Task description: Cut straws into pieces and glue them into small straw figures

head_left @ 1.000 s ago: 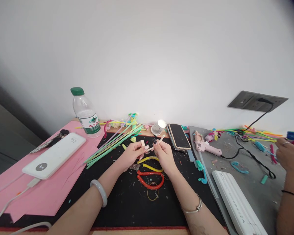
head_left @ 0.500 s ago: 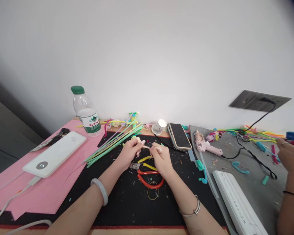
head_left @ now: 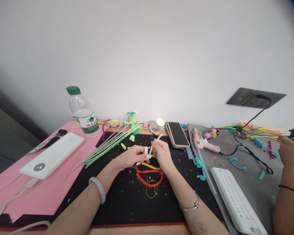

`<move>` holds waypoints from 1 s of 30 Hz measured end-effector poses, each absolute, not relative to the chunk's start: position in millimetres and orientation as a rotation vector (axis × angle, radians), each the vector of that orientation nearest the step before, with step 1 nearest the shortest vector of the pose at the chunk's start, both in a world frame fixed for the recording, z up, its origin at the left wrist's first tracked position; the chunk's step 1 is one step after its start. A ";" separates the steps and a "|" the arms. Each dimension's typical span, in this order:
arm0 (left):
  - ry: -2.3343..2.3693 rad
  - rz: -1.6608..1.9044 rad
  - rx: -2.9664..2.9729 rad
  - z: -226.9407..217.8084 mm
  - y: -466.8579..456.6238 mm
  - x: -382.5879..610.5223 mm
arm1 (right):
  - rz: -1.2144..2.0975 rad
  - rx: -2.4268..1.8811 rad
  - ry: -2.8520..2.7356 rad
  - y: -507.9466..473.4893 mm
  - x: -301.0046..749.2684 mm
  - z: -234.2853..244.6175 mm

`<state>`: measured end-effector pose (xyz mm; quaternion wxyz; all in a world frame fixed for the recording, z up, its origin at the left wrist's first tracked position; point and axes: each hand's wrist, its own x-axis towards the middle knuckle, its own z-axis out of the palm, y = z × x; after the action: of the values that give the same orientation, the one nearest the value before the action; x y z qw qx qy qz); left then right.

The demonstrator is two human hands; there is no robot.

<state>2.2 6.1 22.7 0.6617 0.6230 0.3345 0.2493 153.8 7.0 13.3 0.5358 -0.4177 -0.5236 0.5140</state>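
Between my two hands, above the black mat [head_left: 127, 209], is a cream pipe cleaner [head_left: 150, 150]. My left hand [head_left: 133, 157] pinches a bent part of it between thumb and fingers. The fingers of my right hand [head_left: 162, 153] are closed on the other stretch, and a short end sticks up past them. Directly below lie pliers with red and yellow handles [head_left: 149, 184], their head partly covered by my left hand. A thin ring-shaped band [head_left: 152, 196] lies beside the red handle.
Green and purple pipe cleaners [head_left: 112, 143] lie left of my hands. Behind stand a paper cup [head_left: 157, 125] and a phone [head_left: 178, 134]. A bottle [head_left: 84, 112] and power bank [head_left: 52, 156] are left. Rightward are a glue gun [head_left: 205, 143], white case [head_left: 237, 200] and another person's hand [head_left: 287, 151].
My left hand has turned and moved slightly right and down, closer to my right hand. The pipe cleaner's free end now points up rather than sideways. The view has shifted slightly.
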 end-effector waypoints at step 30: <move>0.998 0.863 1.760 7.4 10.1 10.7 | 0.897 -1.139 -1.877 6.0 157.0 17.9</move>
<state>10.7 10.1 7.4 0.4536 0.7131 0.4043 0.3498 157.0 6.0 17.9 0.3755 -0.4452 -0.7335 0.3504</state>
